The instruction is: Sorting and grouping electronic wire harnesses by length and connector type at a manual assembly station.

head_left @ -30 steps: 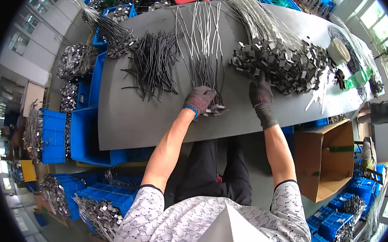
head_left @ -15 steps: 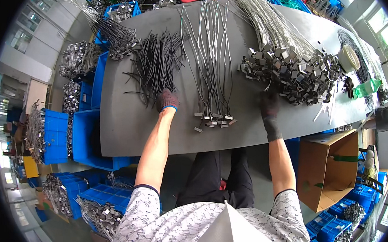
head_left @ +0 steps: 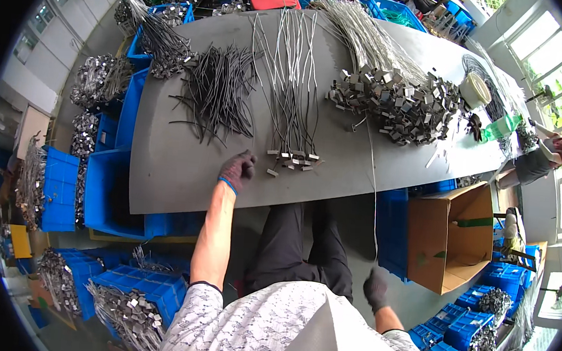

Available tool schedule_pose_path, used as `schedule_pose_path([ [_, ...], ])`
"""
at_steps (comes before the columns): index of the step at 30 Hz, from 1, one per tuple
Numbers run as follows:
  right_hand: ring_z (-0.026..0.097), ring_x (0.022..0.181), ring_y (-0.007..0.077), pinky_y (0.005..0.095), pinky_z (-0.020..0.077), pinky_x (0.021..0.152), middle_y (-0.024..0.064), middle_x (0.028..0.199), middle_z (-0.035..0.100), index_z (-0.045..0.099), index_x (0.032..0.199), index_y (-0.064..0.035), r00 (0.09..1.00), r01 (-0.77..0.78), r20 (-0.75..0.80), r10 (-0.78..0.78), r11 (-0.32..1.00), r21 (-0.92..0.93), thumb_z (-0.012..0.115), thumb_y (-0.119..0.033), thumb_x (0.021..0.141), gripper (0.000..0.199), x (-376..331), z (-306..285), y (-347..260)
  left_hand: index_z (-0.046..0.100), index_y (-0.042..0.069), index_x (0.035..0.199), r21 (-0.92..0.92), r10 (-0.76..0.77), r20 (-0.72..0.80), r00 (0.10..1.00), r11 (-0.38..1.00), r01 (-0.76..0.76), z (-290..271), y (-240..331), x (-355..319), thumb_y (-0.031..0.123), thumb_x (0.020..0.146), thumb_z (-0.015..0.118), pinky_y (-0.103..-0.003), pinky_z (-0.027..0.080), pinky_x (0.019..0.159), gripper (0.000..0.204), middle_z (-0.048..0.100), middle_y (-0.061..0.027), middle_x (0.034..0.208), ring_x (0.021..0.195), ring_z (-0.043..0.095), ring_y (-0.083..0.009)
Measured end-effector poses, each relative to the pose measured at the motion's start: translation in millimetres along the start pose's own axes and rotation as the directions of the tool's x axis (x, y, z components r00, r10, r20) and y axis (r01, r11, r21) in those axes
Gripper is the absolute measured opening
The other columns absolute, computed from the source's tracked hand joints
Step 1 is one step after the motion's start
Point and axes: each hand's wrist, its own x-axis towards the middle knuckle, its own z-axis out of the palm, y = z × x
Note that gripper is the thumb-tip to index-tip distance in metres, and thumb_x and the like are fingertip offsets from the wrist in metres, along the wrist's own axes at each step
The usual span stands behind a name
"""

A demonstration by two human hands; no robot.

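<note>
My left hand (head_left: 237,170), in a dark glove with a blue cuff, rests with curled fingers on the grey table (head_left: 170,174) near its front edge. Just to its right lie the metal ends of a row of thin grey cables (head_left: 292,85). My right hand (head_left: 375,290), also gloved, is down below the table beside my leg, closed as a fist. A single thin pale cable (head_left: 370,182) runs straight from the table down to it. A pile of metal clips (head_left: 400,105) lies where that cable starts.
A heap of black cables (head_left: 218,89) lies left of the grey row, with a silver cable bundle (head_left: 362,38) behind the clips. An open cardboard box (head_left: 449,233) and blue bins (head_left: 108,183) stand around the table. Another person (head_left: 543,158) works at far right.
My right hand left the clip pile and dropped below the table edge, drawing one thin cable with it. My left hand slid back from the black cables toward the front edge.
</note>
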Motion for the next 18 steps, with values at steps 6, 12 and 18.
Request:
schedule_pose_path([
  [6, 0.065, 0.095, 0.0291, 0.0395, 0.0488, 0.082, 0.0122, 0.108, 0.071, 0.070, 0.109, -0.0049, 0.778, -0.145, 0.606, 0.165, 0.986, -0.083, 0.057, -0.025, 0.091, 0.030, -173, 100, 128, 0.065, 0.011, 0.101, 0.077, -0.042, 0.311, 0.949, 0.997, 0.019, 131, -77, -66, 0.019, 0.093, 0.070, -0.026, 0.055, 0.062, 0.012, 0.066, -0.0009, 0.085, 0.071, 0.063, -0.0105],
  [12, 0.066, 0.102, 0.0409, 0.0474, 0.0532, 0.085, 0.0227, 0.106, 0.070, 0.072, 0.106, -0.0094, 0.906, -0.316, 0.348, 0.240, 0.931, 0.182, 0.060, -0.022, 0.083, 0.028, -218, 194, 180, 0.056, 0.010, 0.107, 0.111, -0.169, 0.464, 0.869, 0.985, 0.132, 187, -206, -28, 0.017, 0.096, 0.065, -0.036, 0.059, 0.075, 0.015, 0.064, -0.0036, 0.091, 0.080, 0.068, -0.0209],
  [18, 0.066, 0.105, 0.0404, 0.0479, 0.0535, 0.084, 0.0220, 0.104, 0.070, 0.069, 0.110, -0.0087, 0.911, -0.208, 0.397, 0.115, 0.958, 0.199, 0.061, -0.021, 0.085, 0.029, -166, 143, 103, 0.058, 0.008, 0.104, 0.322, -0.109, 0.039, 0.993, 0.942, 0.091, 248, -269, -34, 0.015, 0.093, 0.064, -0.044, 0.060, 0.072, 0.014, 0.065, -0.0075, 0.086, 0.078, 0.069, -0.0219],
])
